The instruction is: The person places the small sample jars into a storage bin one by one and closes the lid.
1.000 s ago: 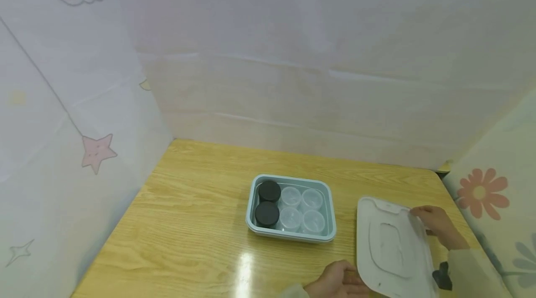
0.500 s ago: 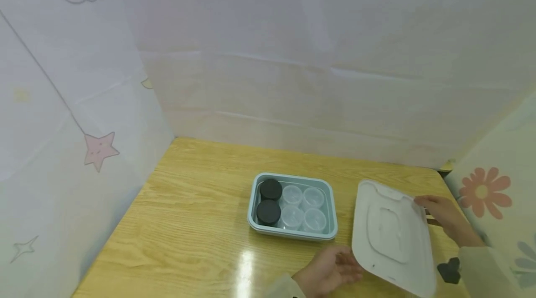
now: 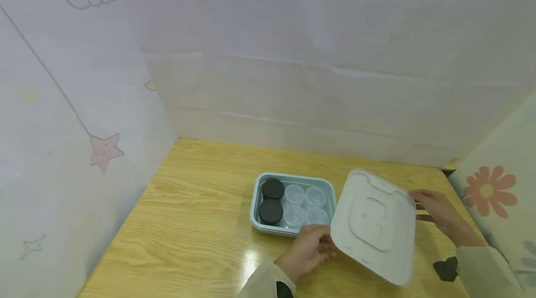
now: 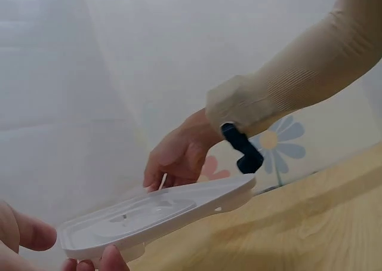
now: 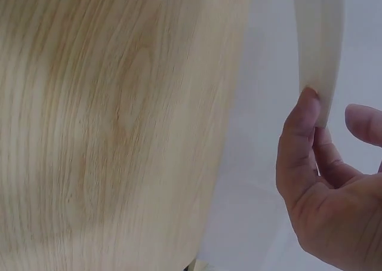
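A white plastic lid [image 3: 377, 226] with a raised rim and moulded outline hangs tilted above the table, just right of a pale blue box [image 3: 253, 209]. My right hand [image 3: 433, 212] holds its right edge; in the right wrist view the fingers [image 5: 307, 107] are at the lid's edge [image 5: 322, 44]. At the lid's left corner, my left hand [image 3: 307, 249] has the thumb [image 4: 36, 232] on one side and fingertips under the rim. Inside the box stand two round black-topped containers [image 3: 271, 212] and several clear round cups [image 3: 294, 216]. The lid's near corner overlaps the box's right edge in the head view.
Everything is on a wood-grain table [image 3: 201, 205]. Pale printed sheets [image 3: 293, 102] rise behind it and at both sides. A dark wrist mount [image 3: 445, 269] sits at the right sleeve.
The lid has lifted and moved left toward the box, tilting as it goes. My left hand has moved up and left with the lid's corner, and the right hand has followed.
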`<state>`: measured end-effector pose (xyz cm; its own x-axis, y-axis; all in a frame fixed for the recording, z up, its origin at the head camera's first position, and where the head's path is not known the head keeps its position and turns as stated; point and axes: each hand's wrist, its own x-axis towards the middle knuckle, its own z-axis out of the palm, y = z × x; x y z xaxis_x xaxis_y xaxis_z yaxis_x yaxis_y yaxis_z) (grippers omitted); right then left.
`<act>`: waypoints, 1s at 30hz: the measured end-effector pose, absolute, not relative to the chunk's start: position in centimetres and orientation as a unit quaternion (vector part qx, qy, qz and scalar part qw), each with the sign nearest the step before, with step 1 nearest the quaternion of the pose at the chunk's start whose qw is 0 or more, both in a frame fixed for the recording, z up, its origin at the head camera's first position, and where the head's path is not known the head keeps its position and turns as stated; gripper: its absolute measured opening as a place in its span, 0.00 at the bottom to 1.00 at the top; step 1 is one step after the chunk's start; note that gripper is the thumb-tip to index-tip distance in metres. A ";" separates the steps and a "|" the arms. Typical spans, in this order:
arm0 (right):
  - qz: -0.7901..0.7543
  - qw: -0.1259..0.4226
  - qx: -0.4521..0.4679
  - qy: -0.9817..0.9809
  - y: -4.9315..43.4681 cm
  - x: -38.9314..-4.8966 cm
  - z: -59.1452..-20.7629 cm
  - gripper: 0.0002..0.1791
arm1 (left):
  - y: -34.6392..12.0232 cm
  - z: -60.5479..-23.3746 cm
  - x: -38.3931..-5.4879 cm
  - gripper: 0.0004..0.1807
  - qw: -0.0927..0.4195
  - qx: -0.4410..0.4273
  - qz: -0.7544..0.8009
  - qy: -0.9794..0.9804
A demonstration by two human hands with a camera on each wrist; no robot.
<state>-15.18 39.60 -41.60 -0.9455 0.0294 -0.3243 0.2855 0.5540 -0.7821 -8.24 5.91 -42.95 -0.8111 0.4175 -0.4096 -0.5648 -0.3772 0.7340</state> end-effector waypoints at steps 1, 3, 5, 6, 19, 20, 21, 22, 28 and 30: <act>-0.465 0.138 0.090 0.870 39.4 -15.2 -41.5 0.38 | 5.7 -42.9 -8.4 0.06 0.293 -0.077 0.824 0.478; -0.468 0.140 0.087 0.868 38.9 -15.2 -41.5 0.37 | 5.1 -42.9 -8.8 0.08 0.291 -0.074 0.819 0.489; -0.471 0.144 0.084 0.866 38.5 -15.1 -41.4 0.37 | 4.5 -43.0 -9.1 0.09 0.291 -0.068 0.815 0.496; -0.474 0.146 0.082 0.865 38.3 -15.1 -41.4 0.36 | 4.2 -43.1 -9.2 0.10 0.290 -0.064 0.814 0.500; -0.520 0.169 0.067 0.834 35.2 -14.5 -41.0 0.27 | 0.5 -43.6 -10.9 0.09 0.239 -0.059 0.806 0.539; -0.525 0.168 0.066 0.832 34.9 -14.4 -41.0 0.26 | 0.2 -43.6 -11.1 0.10 0.228 -0.060 0.803 0.547; -0.530 0.167 0.066 0.829 34.6 -14.4 -41.0 0.25 | -0.1 -43.7 -11.2 0.12 0.217 -0.062 0.801 0.554; -0.534 0.166 0.065 0.826 34.4 -14.4 -41.0 0.25 | -0.3 -43.7 -11.3 0.13 0.207 -0.064 0.798 0.562; -0.552 0.164 0.062 0.815 32.6 -14.2 -41.1 0.21 | -2.1 -43.7 -12.3 0.17 0.186 -0.076 0.790 0.579; -0.555 0.164 0.066 0.812 32.1 -14.1 -41.3 0.21 | -2.6 -43.7 -12.6 0.16 0.187 -0.078 0.790 0.579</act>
